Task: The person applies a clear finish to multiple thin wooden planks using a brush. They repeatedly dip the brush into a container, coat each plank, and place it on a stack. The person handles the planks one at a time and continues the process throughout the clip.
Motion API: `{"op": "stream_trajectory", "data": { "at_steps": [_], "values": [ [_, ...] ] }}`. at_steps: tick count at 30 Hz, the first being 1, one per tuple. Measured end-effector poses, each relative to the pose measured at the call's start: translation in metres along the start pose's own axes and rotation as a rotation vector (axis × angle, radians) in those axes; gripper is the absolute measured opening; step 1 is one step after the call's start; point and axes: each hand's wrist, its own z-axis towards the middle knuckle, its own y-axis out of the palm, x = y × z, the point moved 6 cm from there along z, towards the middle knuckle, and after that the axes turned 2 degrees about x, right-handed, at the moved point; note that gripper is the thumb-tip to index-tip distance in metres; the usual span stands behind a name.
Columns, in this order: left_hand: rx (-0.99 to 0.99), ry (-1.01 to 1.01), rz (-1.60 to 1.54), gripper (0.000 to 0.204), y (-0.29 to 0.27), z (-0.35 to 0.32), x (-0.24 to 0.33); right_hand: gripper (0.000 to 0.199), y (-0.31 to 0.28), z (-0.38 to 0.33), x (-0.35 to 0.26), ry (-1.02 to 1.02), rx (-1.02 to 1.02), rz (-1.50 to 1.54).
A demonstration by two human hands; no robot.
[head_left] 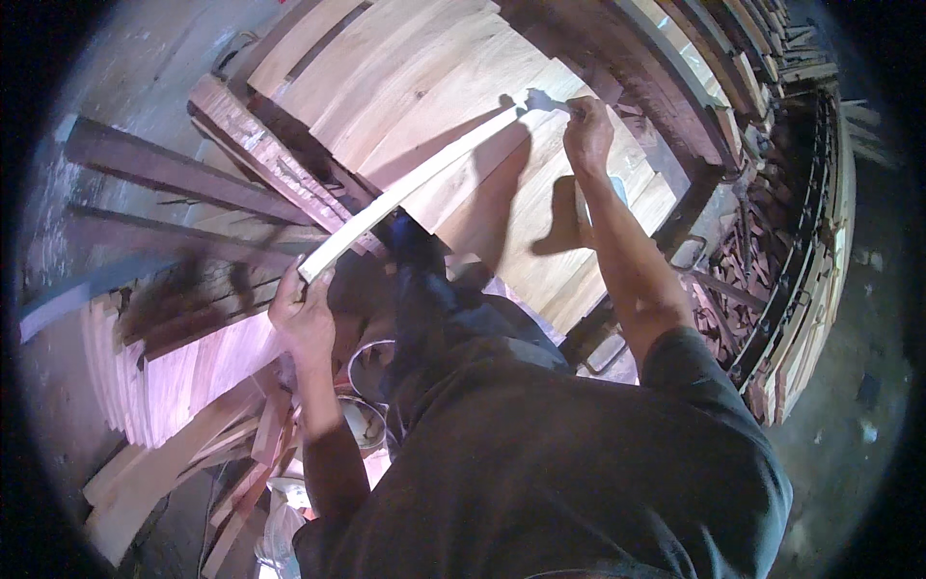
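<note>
Dark planks [178,172] are jutting in at left; poss. snag if the strip is swinging that way. L hand [302,314] is pinching the near end of a pale wood strip [415,201], thumb & fingers closed on it. Main risk there, I'd say: fingers slipping or picking up splinters, since the hand is going bare on raw edges. The strip itself is running up-right, crossing in front of a rough beam [275,150] & over a pale board panel [415,96]. Being long & thin, it could be twisting or flexing if pushed hard at the far end. R hand [586,130] is closing round what's looking like a flat scraper [548,101], blade lying at the strip's far end; a skidding blade might be gouging the wood or the panel, cause prob. too steep an angle or too much force.

Hidden / unclear, L to R: outer ends of far-L boards are fading into the dark rim; L palm & some fingertips are hiding; a round metal-looking item [370,372] by the L forearm is showing only in part, can't ID. Strip's underside isn't showing, so can't tell if it's touching the panel. R fist is covering the handle; exact blade contact is too small to call. Offcuts [738,256] at R are blurring together.
</note>
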Motion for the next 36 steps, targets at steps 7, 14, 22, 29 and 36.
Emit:
{"op": "stream_trajectory", "data": {
  "at_steps": [7, 14, 22, 29, 36],
  "values": [
    [0.000, -0.069, 0.000, 0.027, -0.005, -0.001, -0.011, 0.033, -0.047, -0.108, -0.202, -0.396, -0.319, 0.488],
    [-0.029, -0.106, -0.081, 0.022, -0.001, -0.004, -0.010, 0.020, -0.061, -0.137, -0.276, -0.184, -0.409, 0.883],
    [-0.006, 0.056, -0.011, 0.029, -0.004, -0.004, -0.015, 0.019, -0.031, -0.104, -0.055, 0.980, -0.297, 0.757],
    [0.013, 0.084, -0.055, 0.026, 0.001, -0.004, 0.003, 0.031, -0.082, -0.120, -0.253, -0.295, -0.319, 0.674],
    [-0.017, 0.093, 0.045, 0.020, -0.003, -0.004, 0.019, 0.015, -0.070, -0.134, -0.300, 0.043, -0.469, 1.054]
  ]
}}
